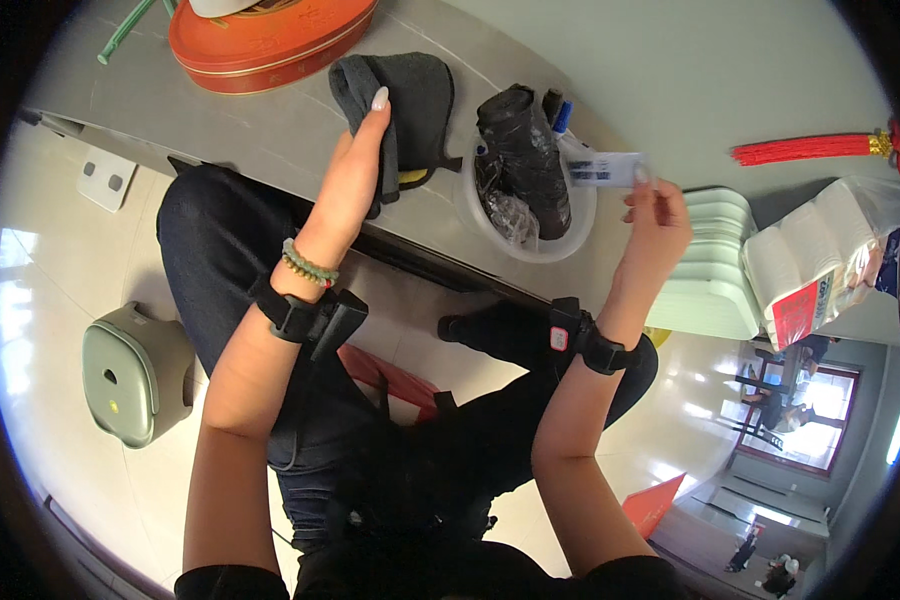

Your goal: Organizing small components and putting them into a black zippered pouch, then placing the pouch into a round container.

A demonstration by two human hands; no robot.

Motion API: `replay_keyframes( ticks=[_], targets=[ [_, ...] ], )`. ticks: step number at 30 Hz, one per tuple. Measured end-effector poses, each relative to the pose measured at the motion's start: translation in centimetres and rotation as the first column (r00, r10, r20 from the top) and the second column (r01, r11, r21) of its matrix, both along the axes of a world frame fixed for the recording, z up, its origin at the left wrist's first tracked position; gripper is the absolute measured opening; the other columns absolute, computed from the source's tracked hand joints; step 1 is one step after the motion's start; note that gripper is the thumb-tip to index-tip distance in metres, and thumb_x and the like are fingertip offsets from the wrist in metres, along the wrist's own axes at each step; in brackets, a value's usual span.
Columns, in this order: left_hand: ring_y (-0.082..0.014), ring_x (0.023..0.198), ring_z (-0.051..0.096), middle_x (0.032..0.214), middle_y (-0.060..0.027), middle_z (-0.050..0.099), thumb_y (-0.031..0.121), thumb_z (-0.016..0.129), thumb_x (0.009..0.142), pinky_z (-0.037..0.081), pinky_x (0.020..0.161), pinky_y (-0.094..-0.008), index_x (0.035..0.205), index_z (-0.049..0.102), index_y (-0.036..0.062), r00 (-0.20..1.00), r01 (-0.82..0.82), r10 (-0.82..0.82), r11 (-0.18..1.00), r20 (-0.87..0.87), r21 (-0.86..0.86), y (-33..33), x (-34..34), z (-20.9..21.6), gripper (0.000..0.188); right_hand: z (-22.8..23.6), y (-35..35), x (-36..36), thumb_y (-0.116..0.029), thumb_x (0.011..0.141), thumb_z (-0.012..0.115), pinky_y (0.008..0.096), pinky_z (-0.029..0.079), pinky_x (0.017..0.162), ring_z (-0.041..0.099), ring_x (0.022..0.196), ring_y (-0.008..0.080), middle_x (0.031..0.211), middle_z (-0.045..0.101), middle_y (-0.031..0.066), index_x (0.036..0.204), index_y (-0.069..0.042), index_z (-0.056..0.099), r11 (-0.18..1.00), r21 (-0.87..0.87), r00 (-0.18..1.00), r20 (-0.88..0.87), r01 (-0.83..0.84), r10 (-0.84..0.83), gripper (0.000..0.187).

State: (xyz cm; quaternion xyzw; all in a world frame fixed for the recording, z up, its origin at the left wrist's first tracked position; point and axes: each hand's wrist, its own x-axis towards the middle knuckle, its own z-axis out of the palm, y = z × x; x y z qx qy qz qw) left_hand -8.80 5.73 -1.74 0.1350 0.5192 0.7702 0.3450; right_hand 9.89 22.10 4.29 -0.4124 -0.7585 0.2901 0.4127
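Note:
My left hand is closed on a folded dark grey cloth, thumb on top, at the front edge of the counter. A bit of yellow shows under the cloth's lower edge. To its right stands a round white tub with a roll of black plastic bags, a crumpled clear plastic piece and blue and black capped pens in it. My right hand pinches the right end of a small pale flat packet with dark print. The packet's left end is over the tub's right rim.
A round orange tin sits at the counter's far left, near a green rod. Stacked pale green trays and a pack of tissues are at the right, below a red tassel. A green stool stands on the floor.

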Motion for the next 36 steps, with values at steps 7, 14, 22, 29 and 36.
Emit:
replay_keyframes(
  ticks=[7, 14, 22, 29, 36],
  targets=[
    [-0.0108, 0.083, 0.055, 0.096, -0.0084, 0.059, 0.043, 0.035, 0.089, 0.042, 0.075, -0.0215, 0.108, 0.052, -0.0069, 0.999, 0.036, -0.036, 0.999, 0.02, 0.02, 0.0, 0.1, 0.1, 0.056, 1.7, -0.1, 1.0, -0.014, 0.08, 0.059, 0.019, 0.038, 0.051, 0.048, 0.057, 0.0065, 0.064, 0.054, 0.0002, 0.074, -0.004, 0.057, 0.986, -0.163, 0.898, -0.437, -0.024, -0.05, 0.011],
    [-0.0116, 0.086, 0.055, 0.099, -0.0095, 0.059, 0.042, 0.035, 0.089, 0.042, 0.077, -0.0218, 0.108, 0.051, -0.0076, 1.0, 0.007, -0.007, 1.0, 0.012, 0.011, 0.0, 0.1, -0.1, 0.055, 0.9, -0.4, 1.6, -0.014, 0.083, 0.056, 0.0191, 0.038, 0.054, 0.046, 0.057, 0.0069, 0.07, 0.054, 0.0001, 0.078, -0.005, 0.056, 0.962, -0.251, 0.878, -0.478, -0.108, -0.026, 0.011],
    [-0.0127, 0.089, 0.056, 0.103, -0.0097, 0.058, 0.041, 0.035, 0.089, 0.042, 0.079, -0.0224, 0.112, 0.049, -0.0062, 0.999, -0.031, 0.032, 0.999, -0.025, 0.018, 0.0, 0.9, 1.4, 0.054, -0.3, -3.9, 2.5, -0.013, 0.082, 0.051, 0.0179, 0.034, 0.047, 0.043, 0.051, 0.0073, 0.076, 0.055, -0.0003, 0.096, -0.007, 0.05, 0.1, -0.299, 0.214, -0.844, -0.949, -0.491, 0.016],
    [-0.0126, 0.091, 0.055, 0.105, -0.009, 0.057, 0.043, 0.037, 0.088, 0.042, 0.079, -0.022, 0.113, 0.048, -0.0054, 0.997, -0.061, 0.059, 0.997, -0.041, -0.048, 0.0, 0.7, 0.7, 0.056, 0.9, -9.5, 2.2, -0.015, 0.081, 0.052, 0.018, 0.033, 0.04, 0.042, 0.043, 0.0068, 0.065, 0.059, -0.0042, 0.094, -0.01, 0.05, -0.131, -0.097, 0.163, -0.626, -0.987, -0.762, 0.015],
    [-0.0126, 0.091, 0.055, 0.104, -0.0101, 0.057, 0.044, 0.037, 0.088, 0.041, 0.078, -0.0226, 0.109, 0.051, -0.0064, 0.999, -0.02, 0.016, 0.997, -0.046, -0.079, 0.3, 0.6, 0.5, 0.056, 1.3, -9.4, 3.0, -0.011, 0.08, 0.051, 0.0183, 0.033, 0.041, 0.043, 0.045, 0.0067, 0.067, 0.056, -0.0016, 0.098, -0.009, 0.049, -0.038, -0.122, 0.117, -0.753, -0.992, -0.647, 0.018]
  ],
)
